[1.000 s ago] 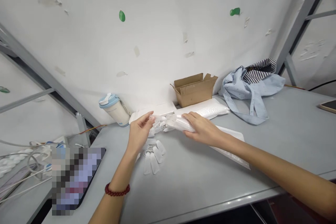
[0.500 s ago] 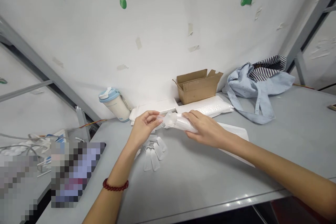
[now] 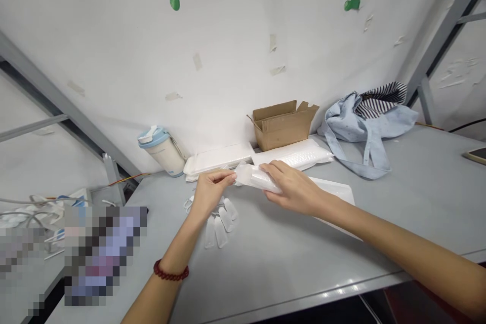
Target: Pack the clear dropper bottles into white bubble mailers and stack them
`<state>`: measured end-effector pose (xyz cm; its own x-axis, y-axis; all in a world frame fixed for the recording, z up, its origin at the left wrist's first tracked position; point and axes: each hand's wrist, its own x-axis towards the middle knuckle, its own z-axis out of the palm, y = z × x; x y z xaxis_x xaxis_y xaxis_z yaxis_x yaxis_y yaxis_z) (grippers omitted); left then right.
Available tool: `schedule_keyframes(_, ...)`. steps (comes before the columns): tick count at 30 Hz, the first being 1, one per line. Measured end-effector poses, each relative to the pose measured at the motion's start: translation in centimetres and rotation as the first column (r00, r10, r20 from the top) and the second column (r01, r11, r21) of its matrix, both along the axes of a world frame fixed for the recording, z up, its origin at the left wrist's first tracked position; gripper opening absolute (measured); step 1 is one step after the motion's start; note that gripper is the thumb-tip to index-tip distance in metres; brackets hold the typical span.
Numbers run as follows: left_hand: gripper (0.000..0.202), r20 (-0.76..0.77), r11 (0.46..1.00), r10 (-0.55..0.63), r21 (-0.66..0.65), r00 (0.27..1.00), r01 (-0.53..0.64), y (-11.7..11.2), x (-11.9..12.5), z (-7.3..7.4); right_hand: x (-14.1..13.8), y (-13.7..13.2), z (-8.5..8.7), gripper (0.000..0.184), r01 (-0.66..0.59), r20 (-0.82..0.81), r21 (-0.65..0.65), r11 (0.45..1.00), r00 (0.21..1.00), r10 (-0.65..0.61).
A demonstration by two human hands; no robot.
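Observation:
My right hand [image 3: 290, 186] is wrapped round a white, partly see-through plastic sleeve [image 3: 261, 178], held slantwise just above the table. Its loose, crinkled end points left. At that end my left hand [image 3: 213, 190] pinches the film's edge between thumb and fingertips; the exact spot is partly hidden. Below the left hand lie several small white tags [image 3: 220, 228] with loops, fanned out on the grey table [image 3: 273, 263]. Under my right forearm rests a flat white envelope [image 3: 337, 192], partly covered.
Behind the hands lie white padded mailers [image 3: 299, 154] and a flat white stack [image 3: 218, 158]. An open cardboard box [image 3: 286, 129] stands against the wall, with a light blue cloth bag [image 3: 351, 124] to its right. A tumbler [image 3: 163, 152] leans back left; cables [image 3: 34, 212] lie far left.
My left hand has shifted slightly right and its fingers have closed more tightly at the sleeve's end. The right hand keeps its hold. The whole view has shifted a little.

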<state>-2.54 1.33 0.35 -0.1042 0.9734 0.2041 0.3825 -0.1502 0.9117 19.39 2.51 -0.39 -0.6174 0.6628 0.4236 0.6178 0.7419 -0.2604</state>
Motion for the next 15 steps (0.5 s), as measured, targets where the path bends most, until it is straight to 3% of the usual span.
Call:
schedule_keyframes(5,0.047,-0.229,0.994,-0.057,0.081,0.972,0.077,-0.9,1.8,-0.4,0.0,0.1,-0.1,0.039,0.004,-0.030,0.009,1.000,1.000,-0.004)
schedule_keyframes(9,0.055,-0.310,0.971,-0.164,0.118,0.936,0.209,-1.6,2.1,0.5,-0.1,-0.1,-0.1,0.039,-0.022,-0.023,0.005,1.000,1.000,0.022)
schedule_keyframes(15,0.030,-0.364,0.993,-0.089,0.040,0.927,0.111,-1.9,-1.6,3.1,0.0,0.1,0.5,0.040,0.032,-0.033,-0.001,0.999,0.999,-0.032)
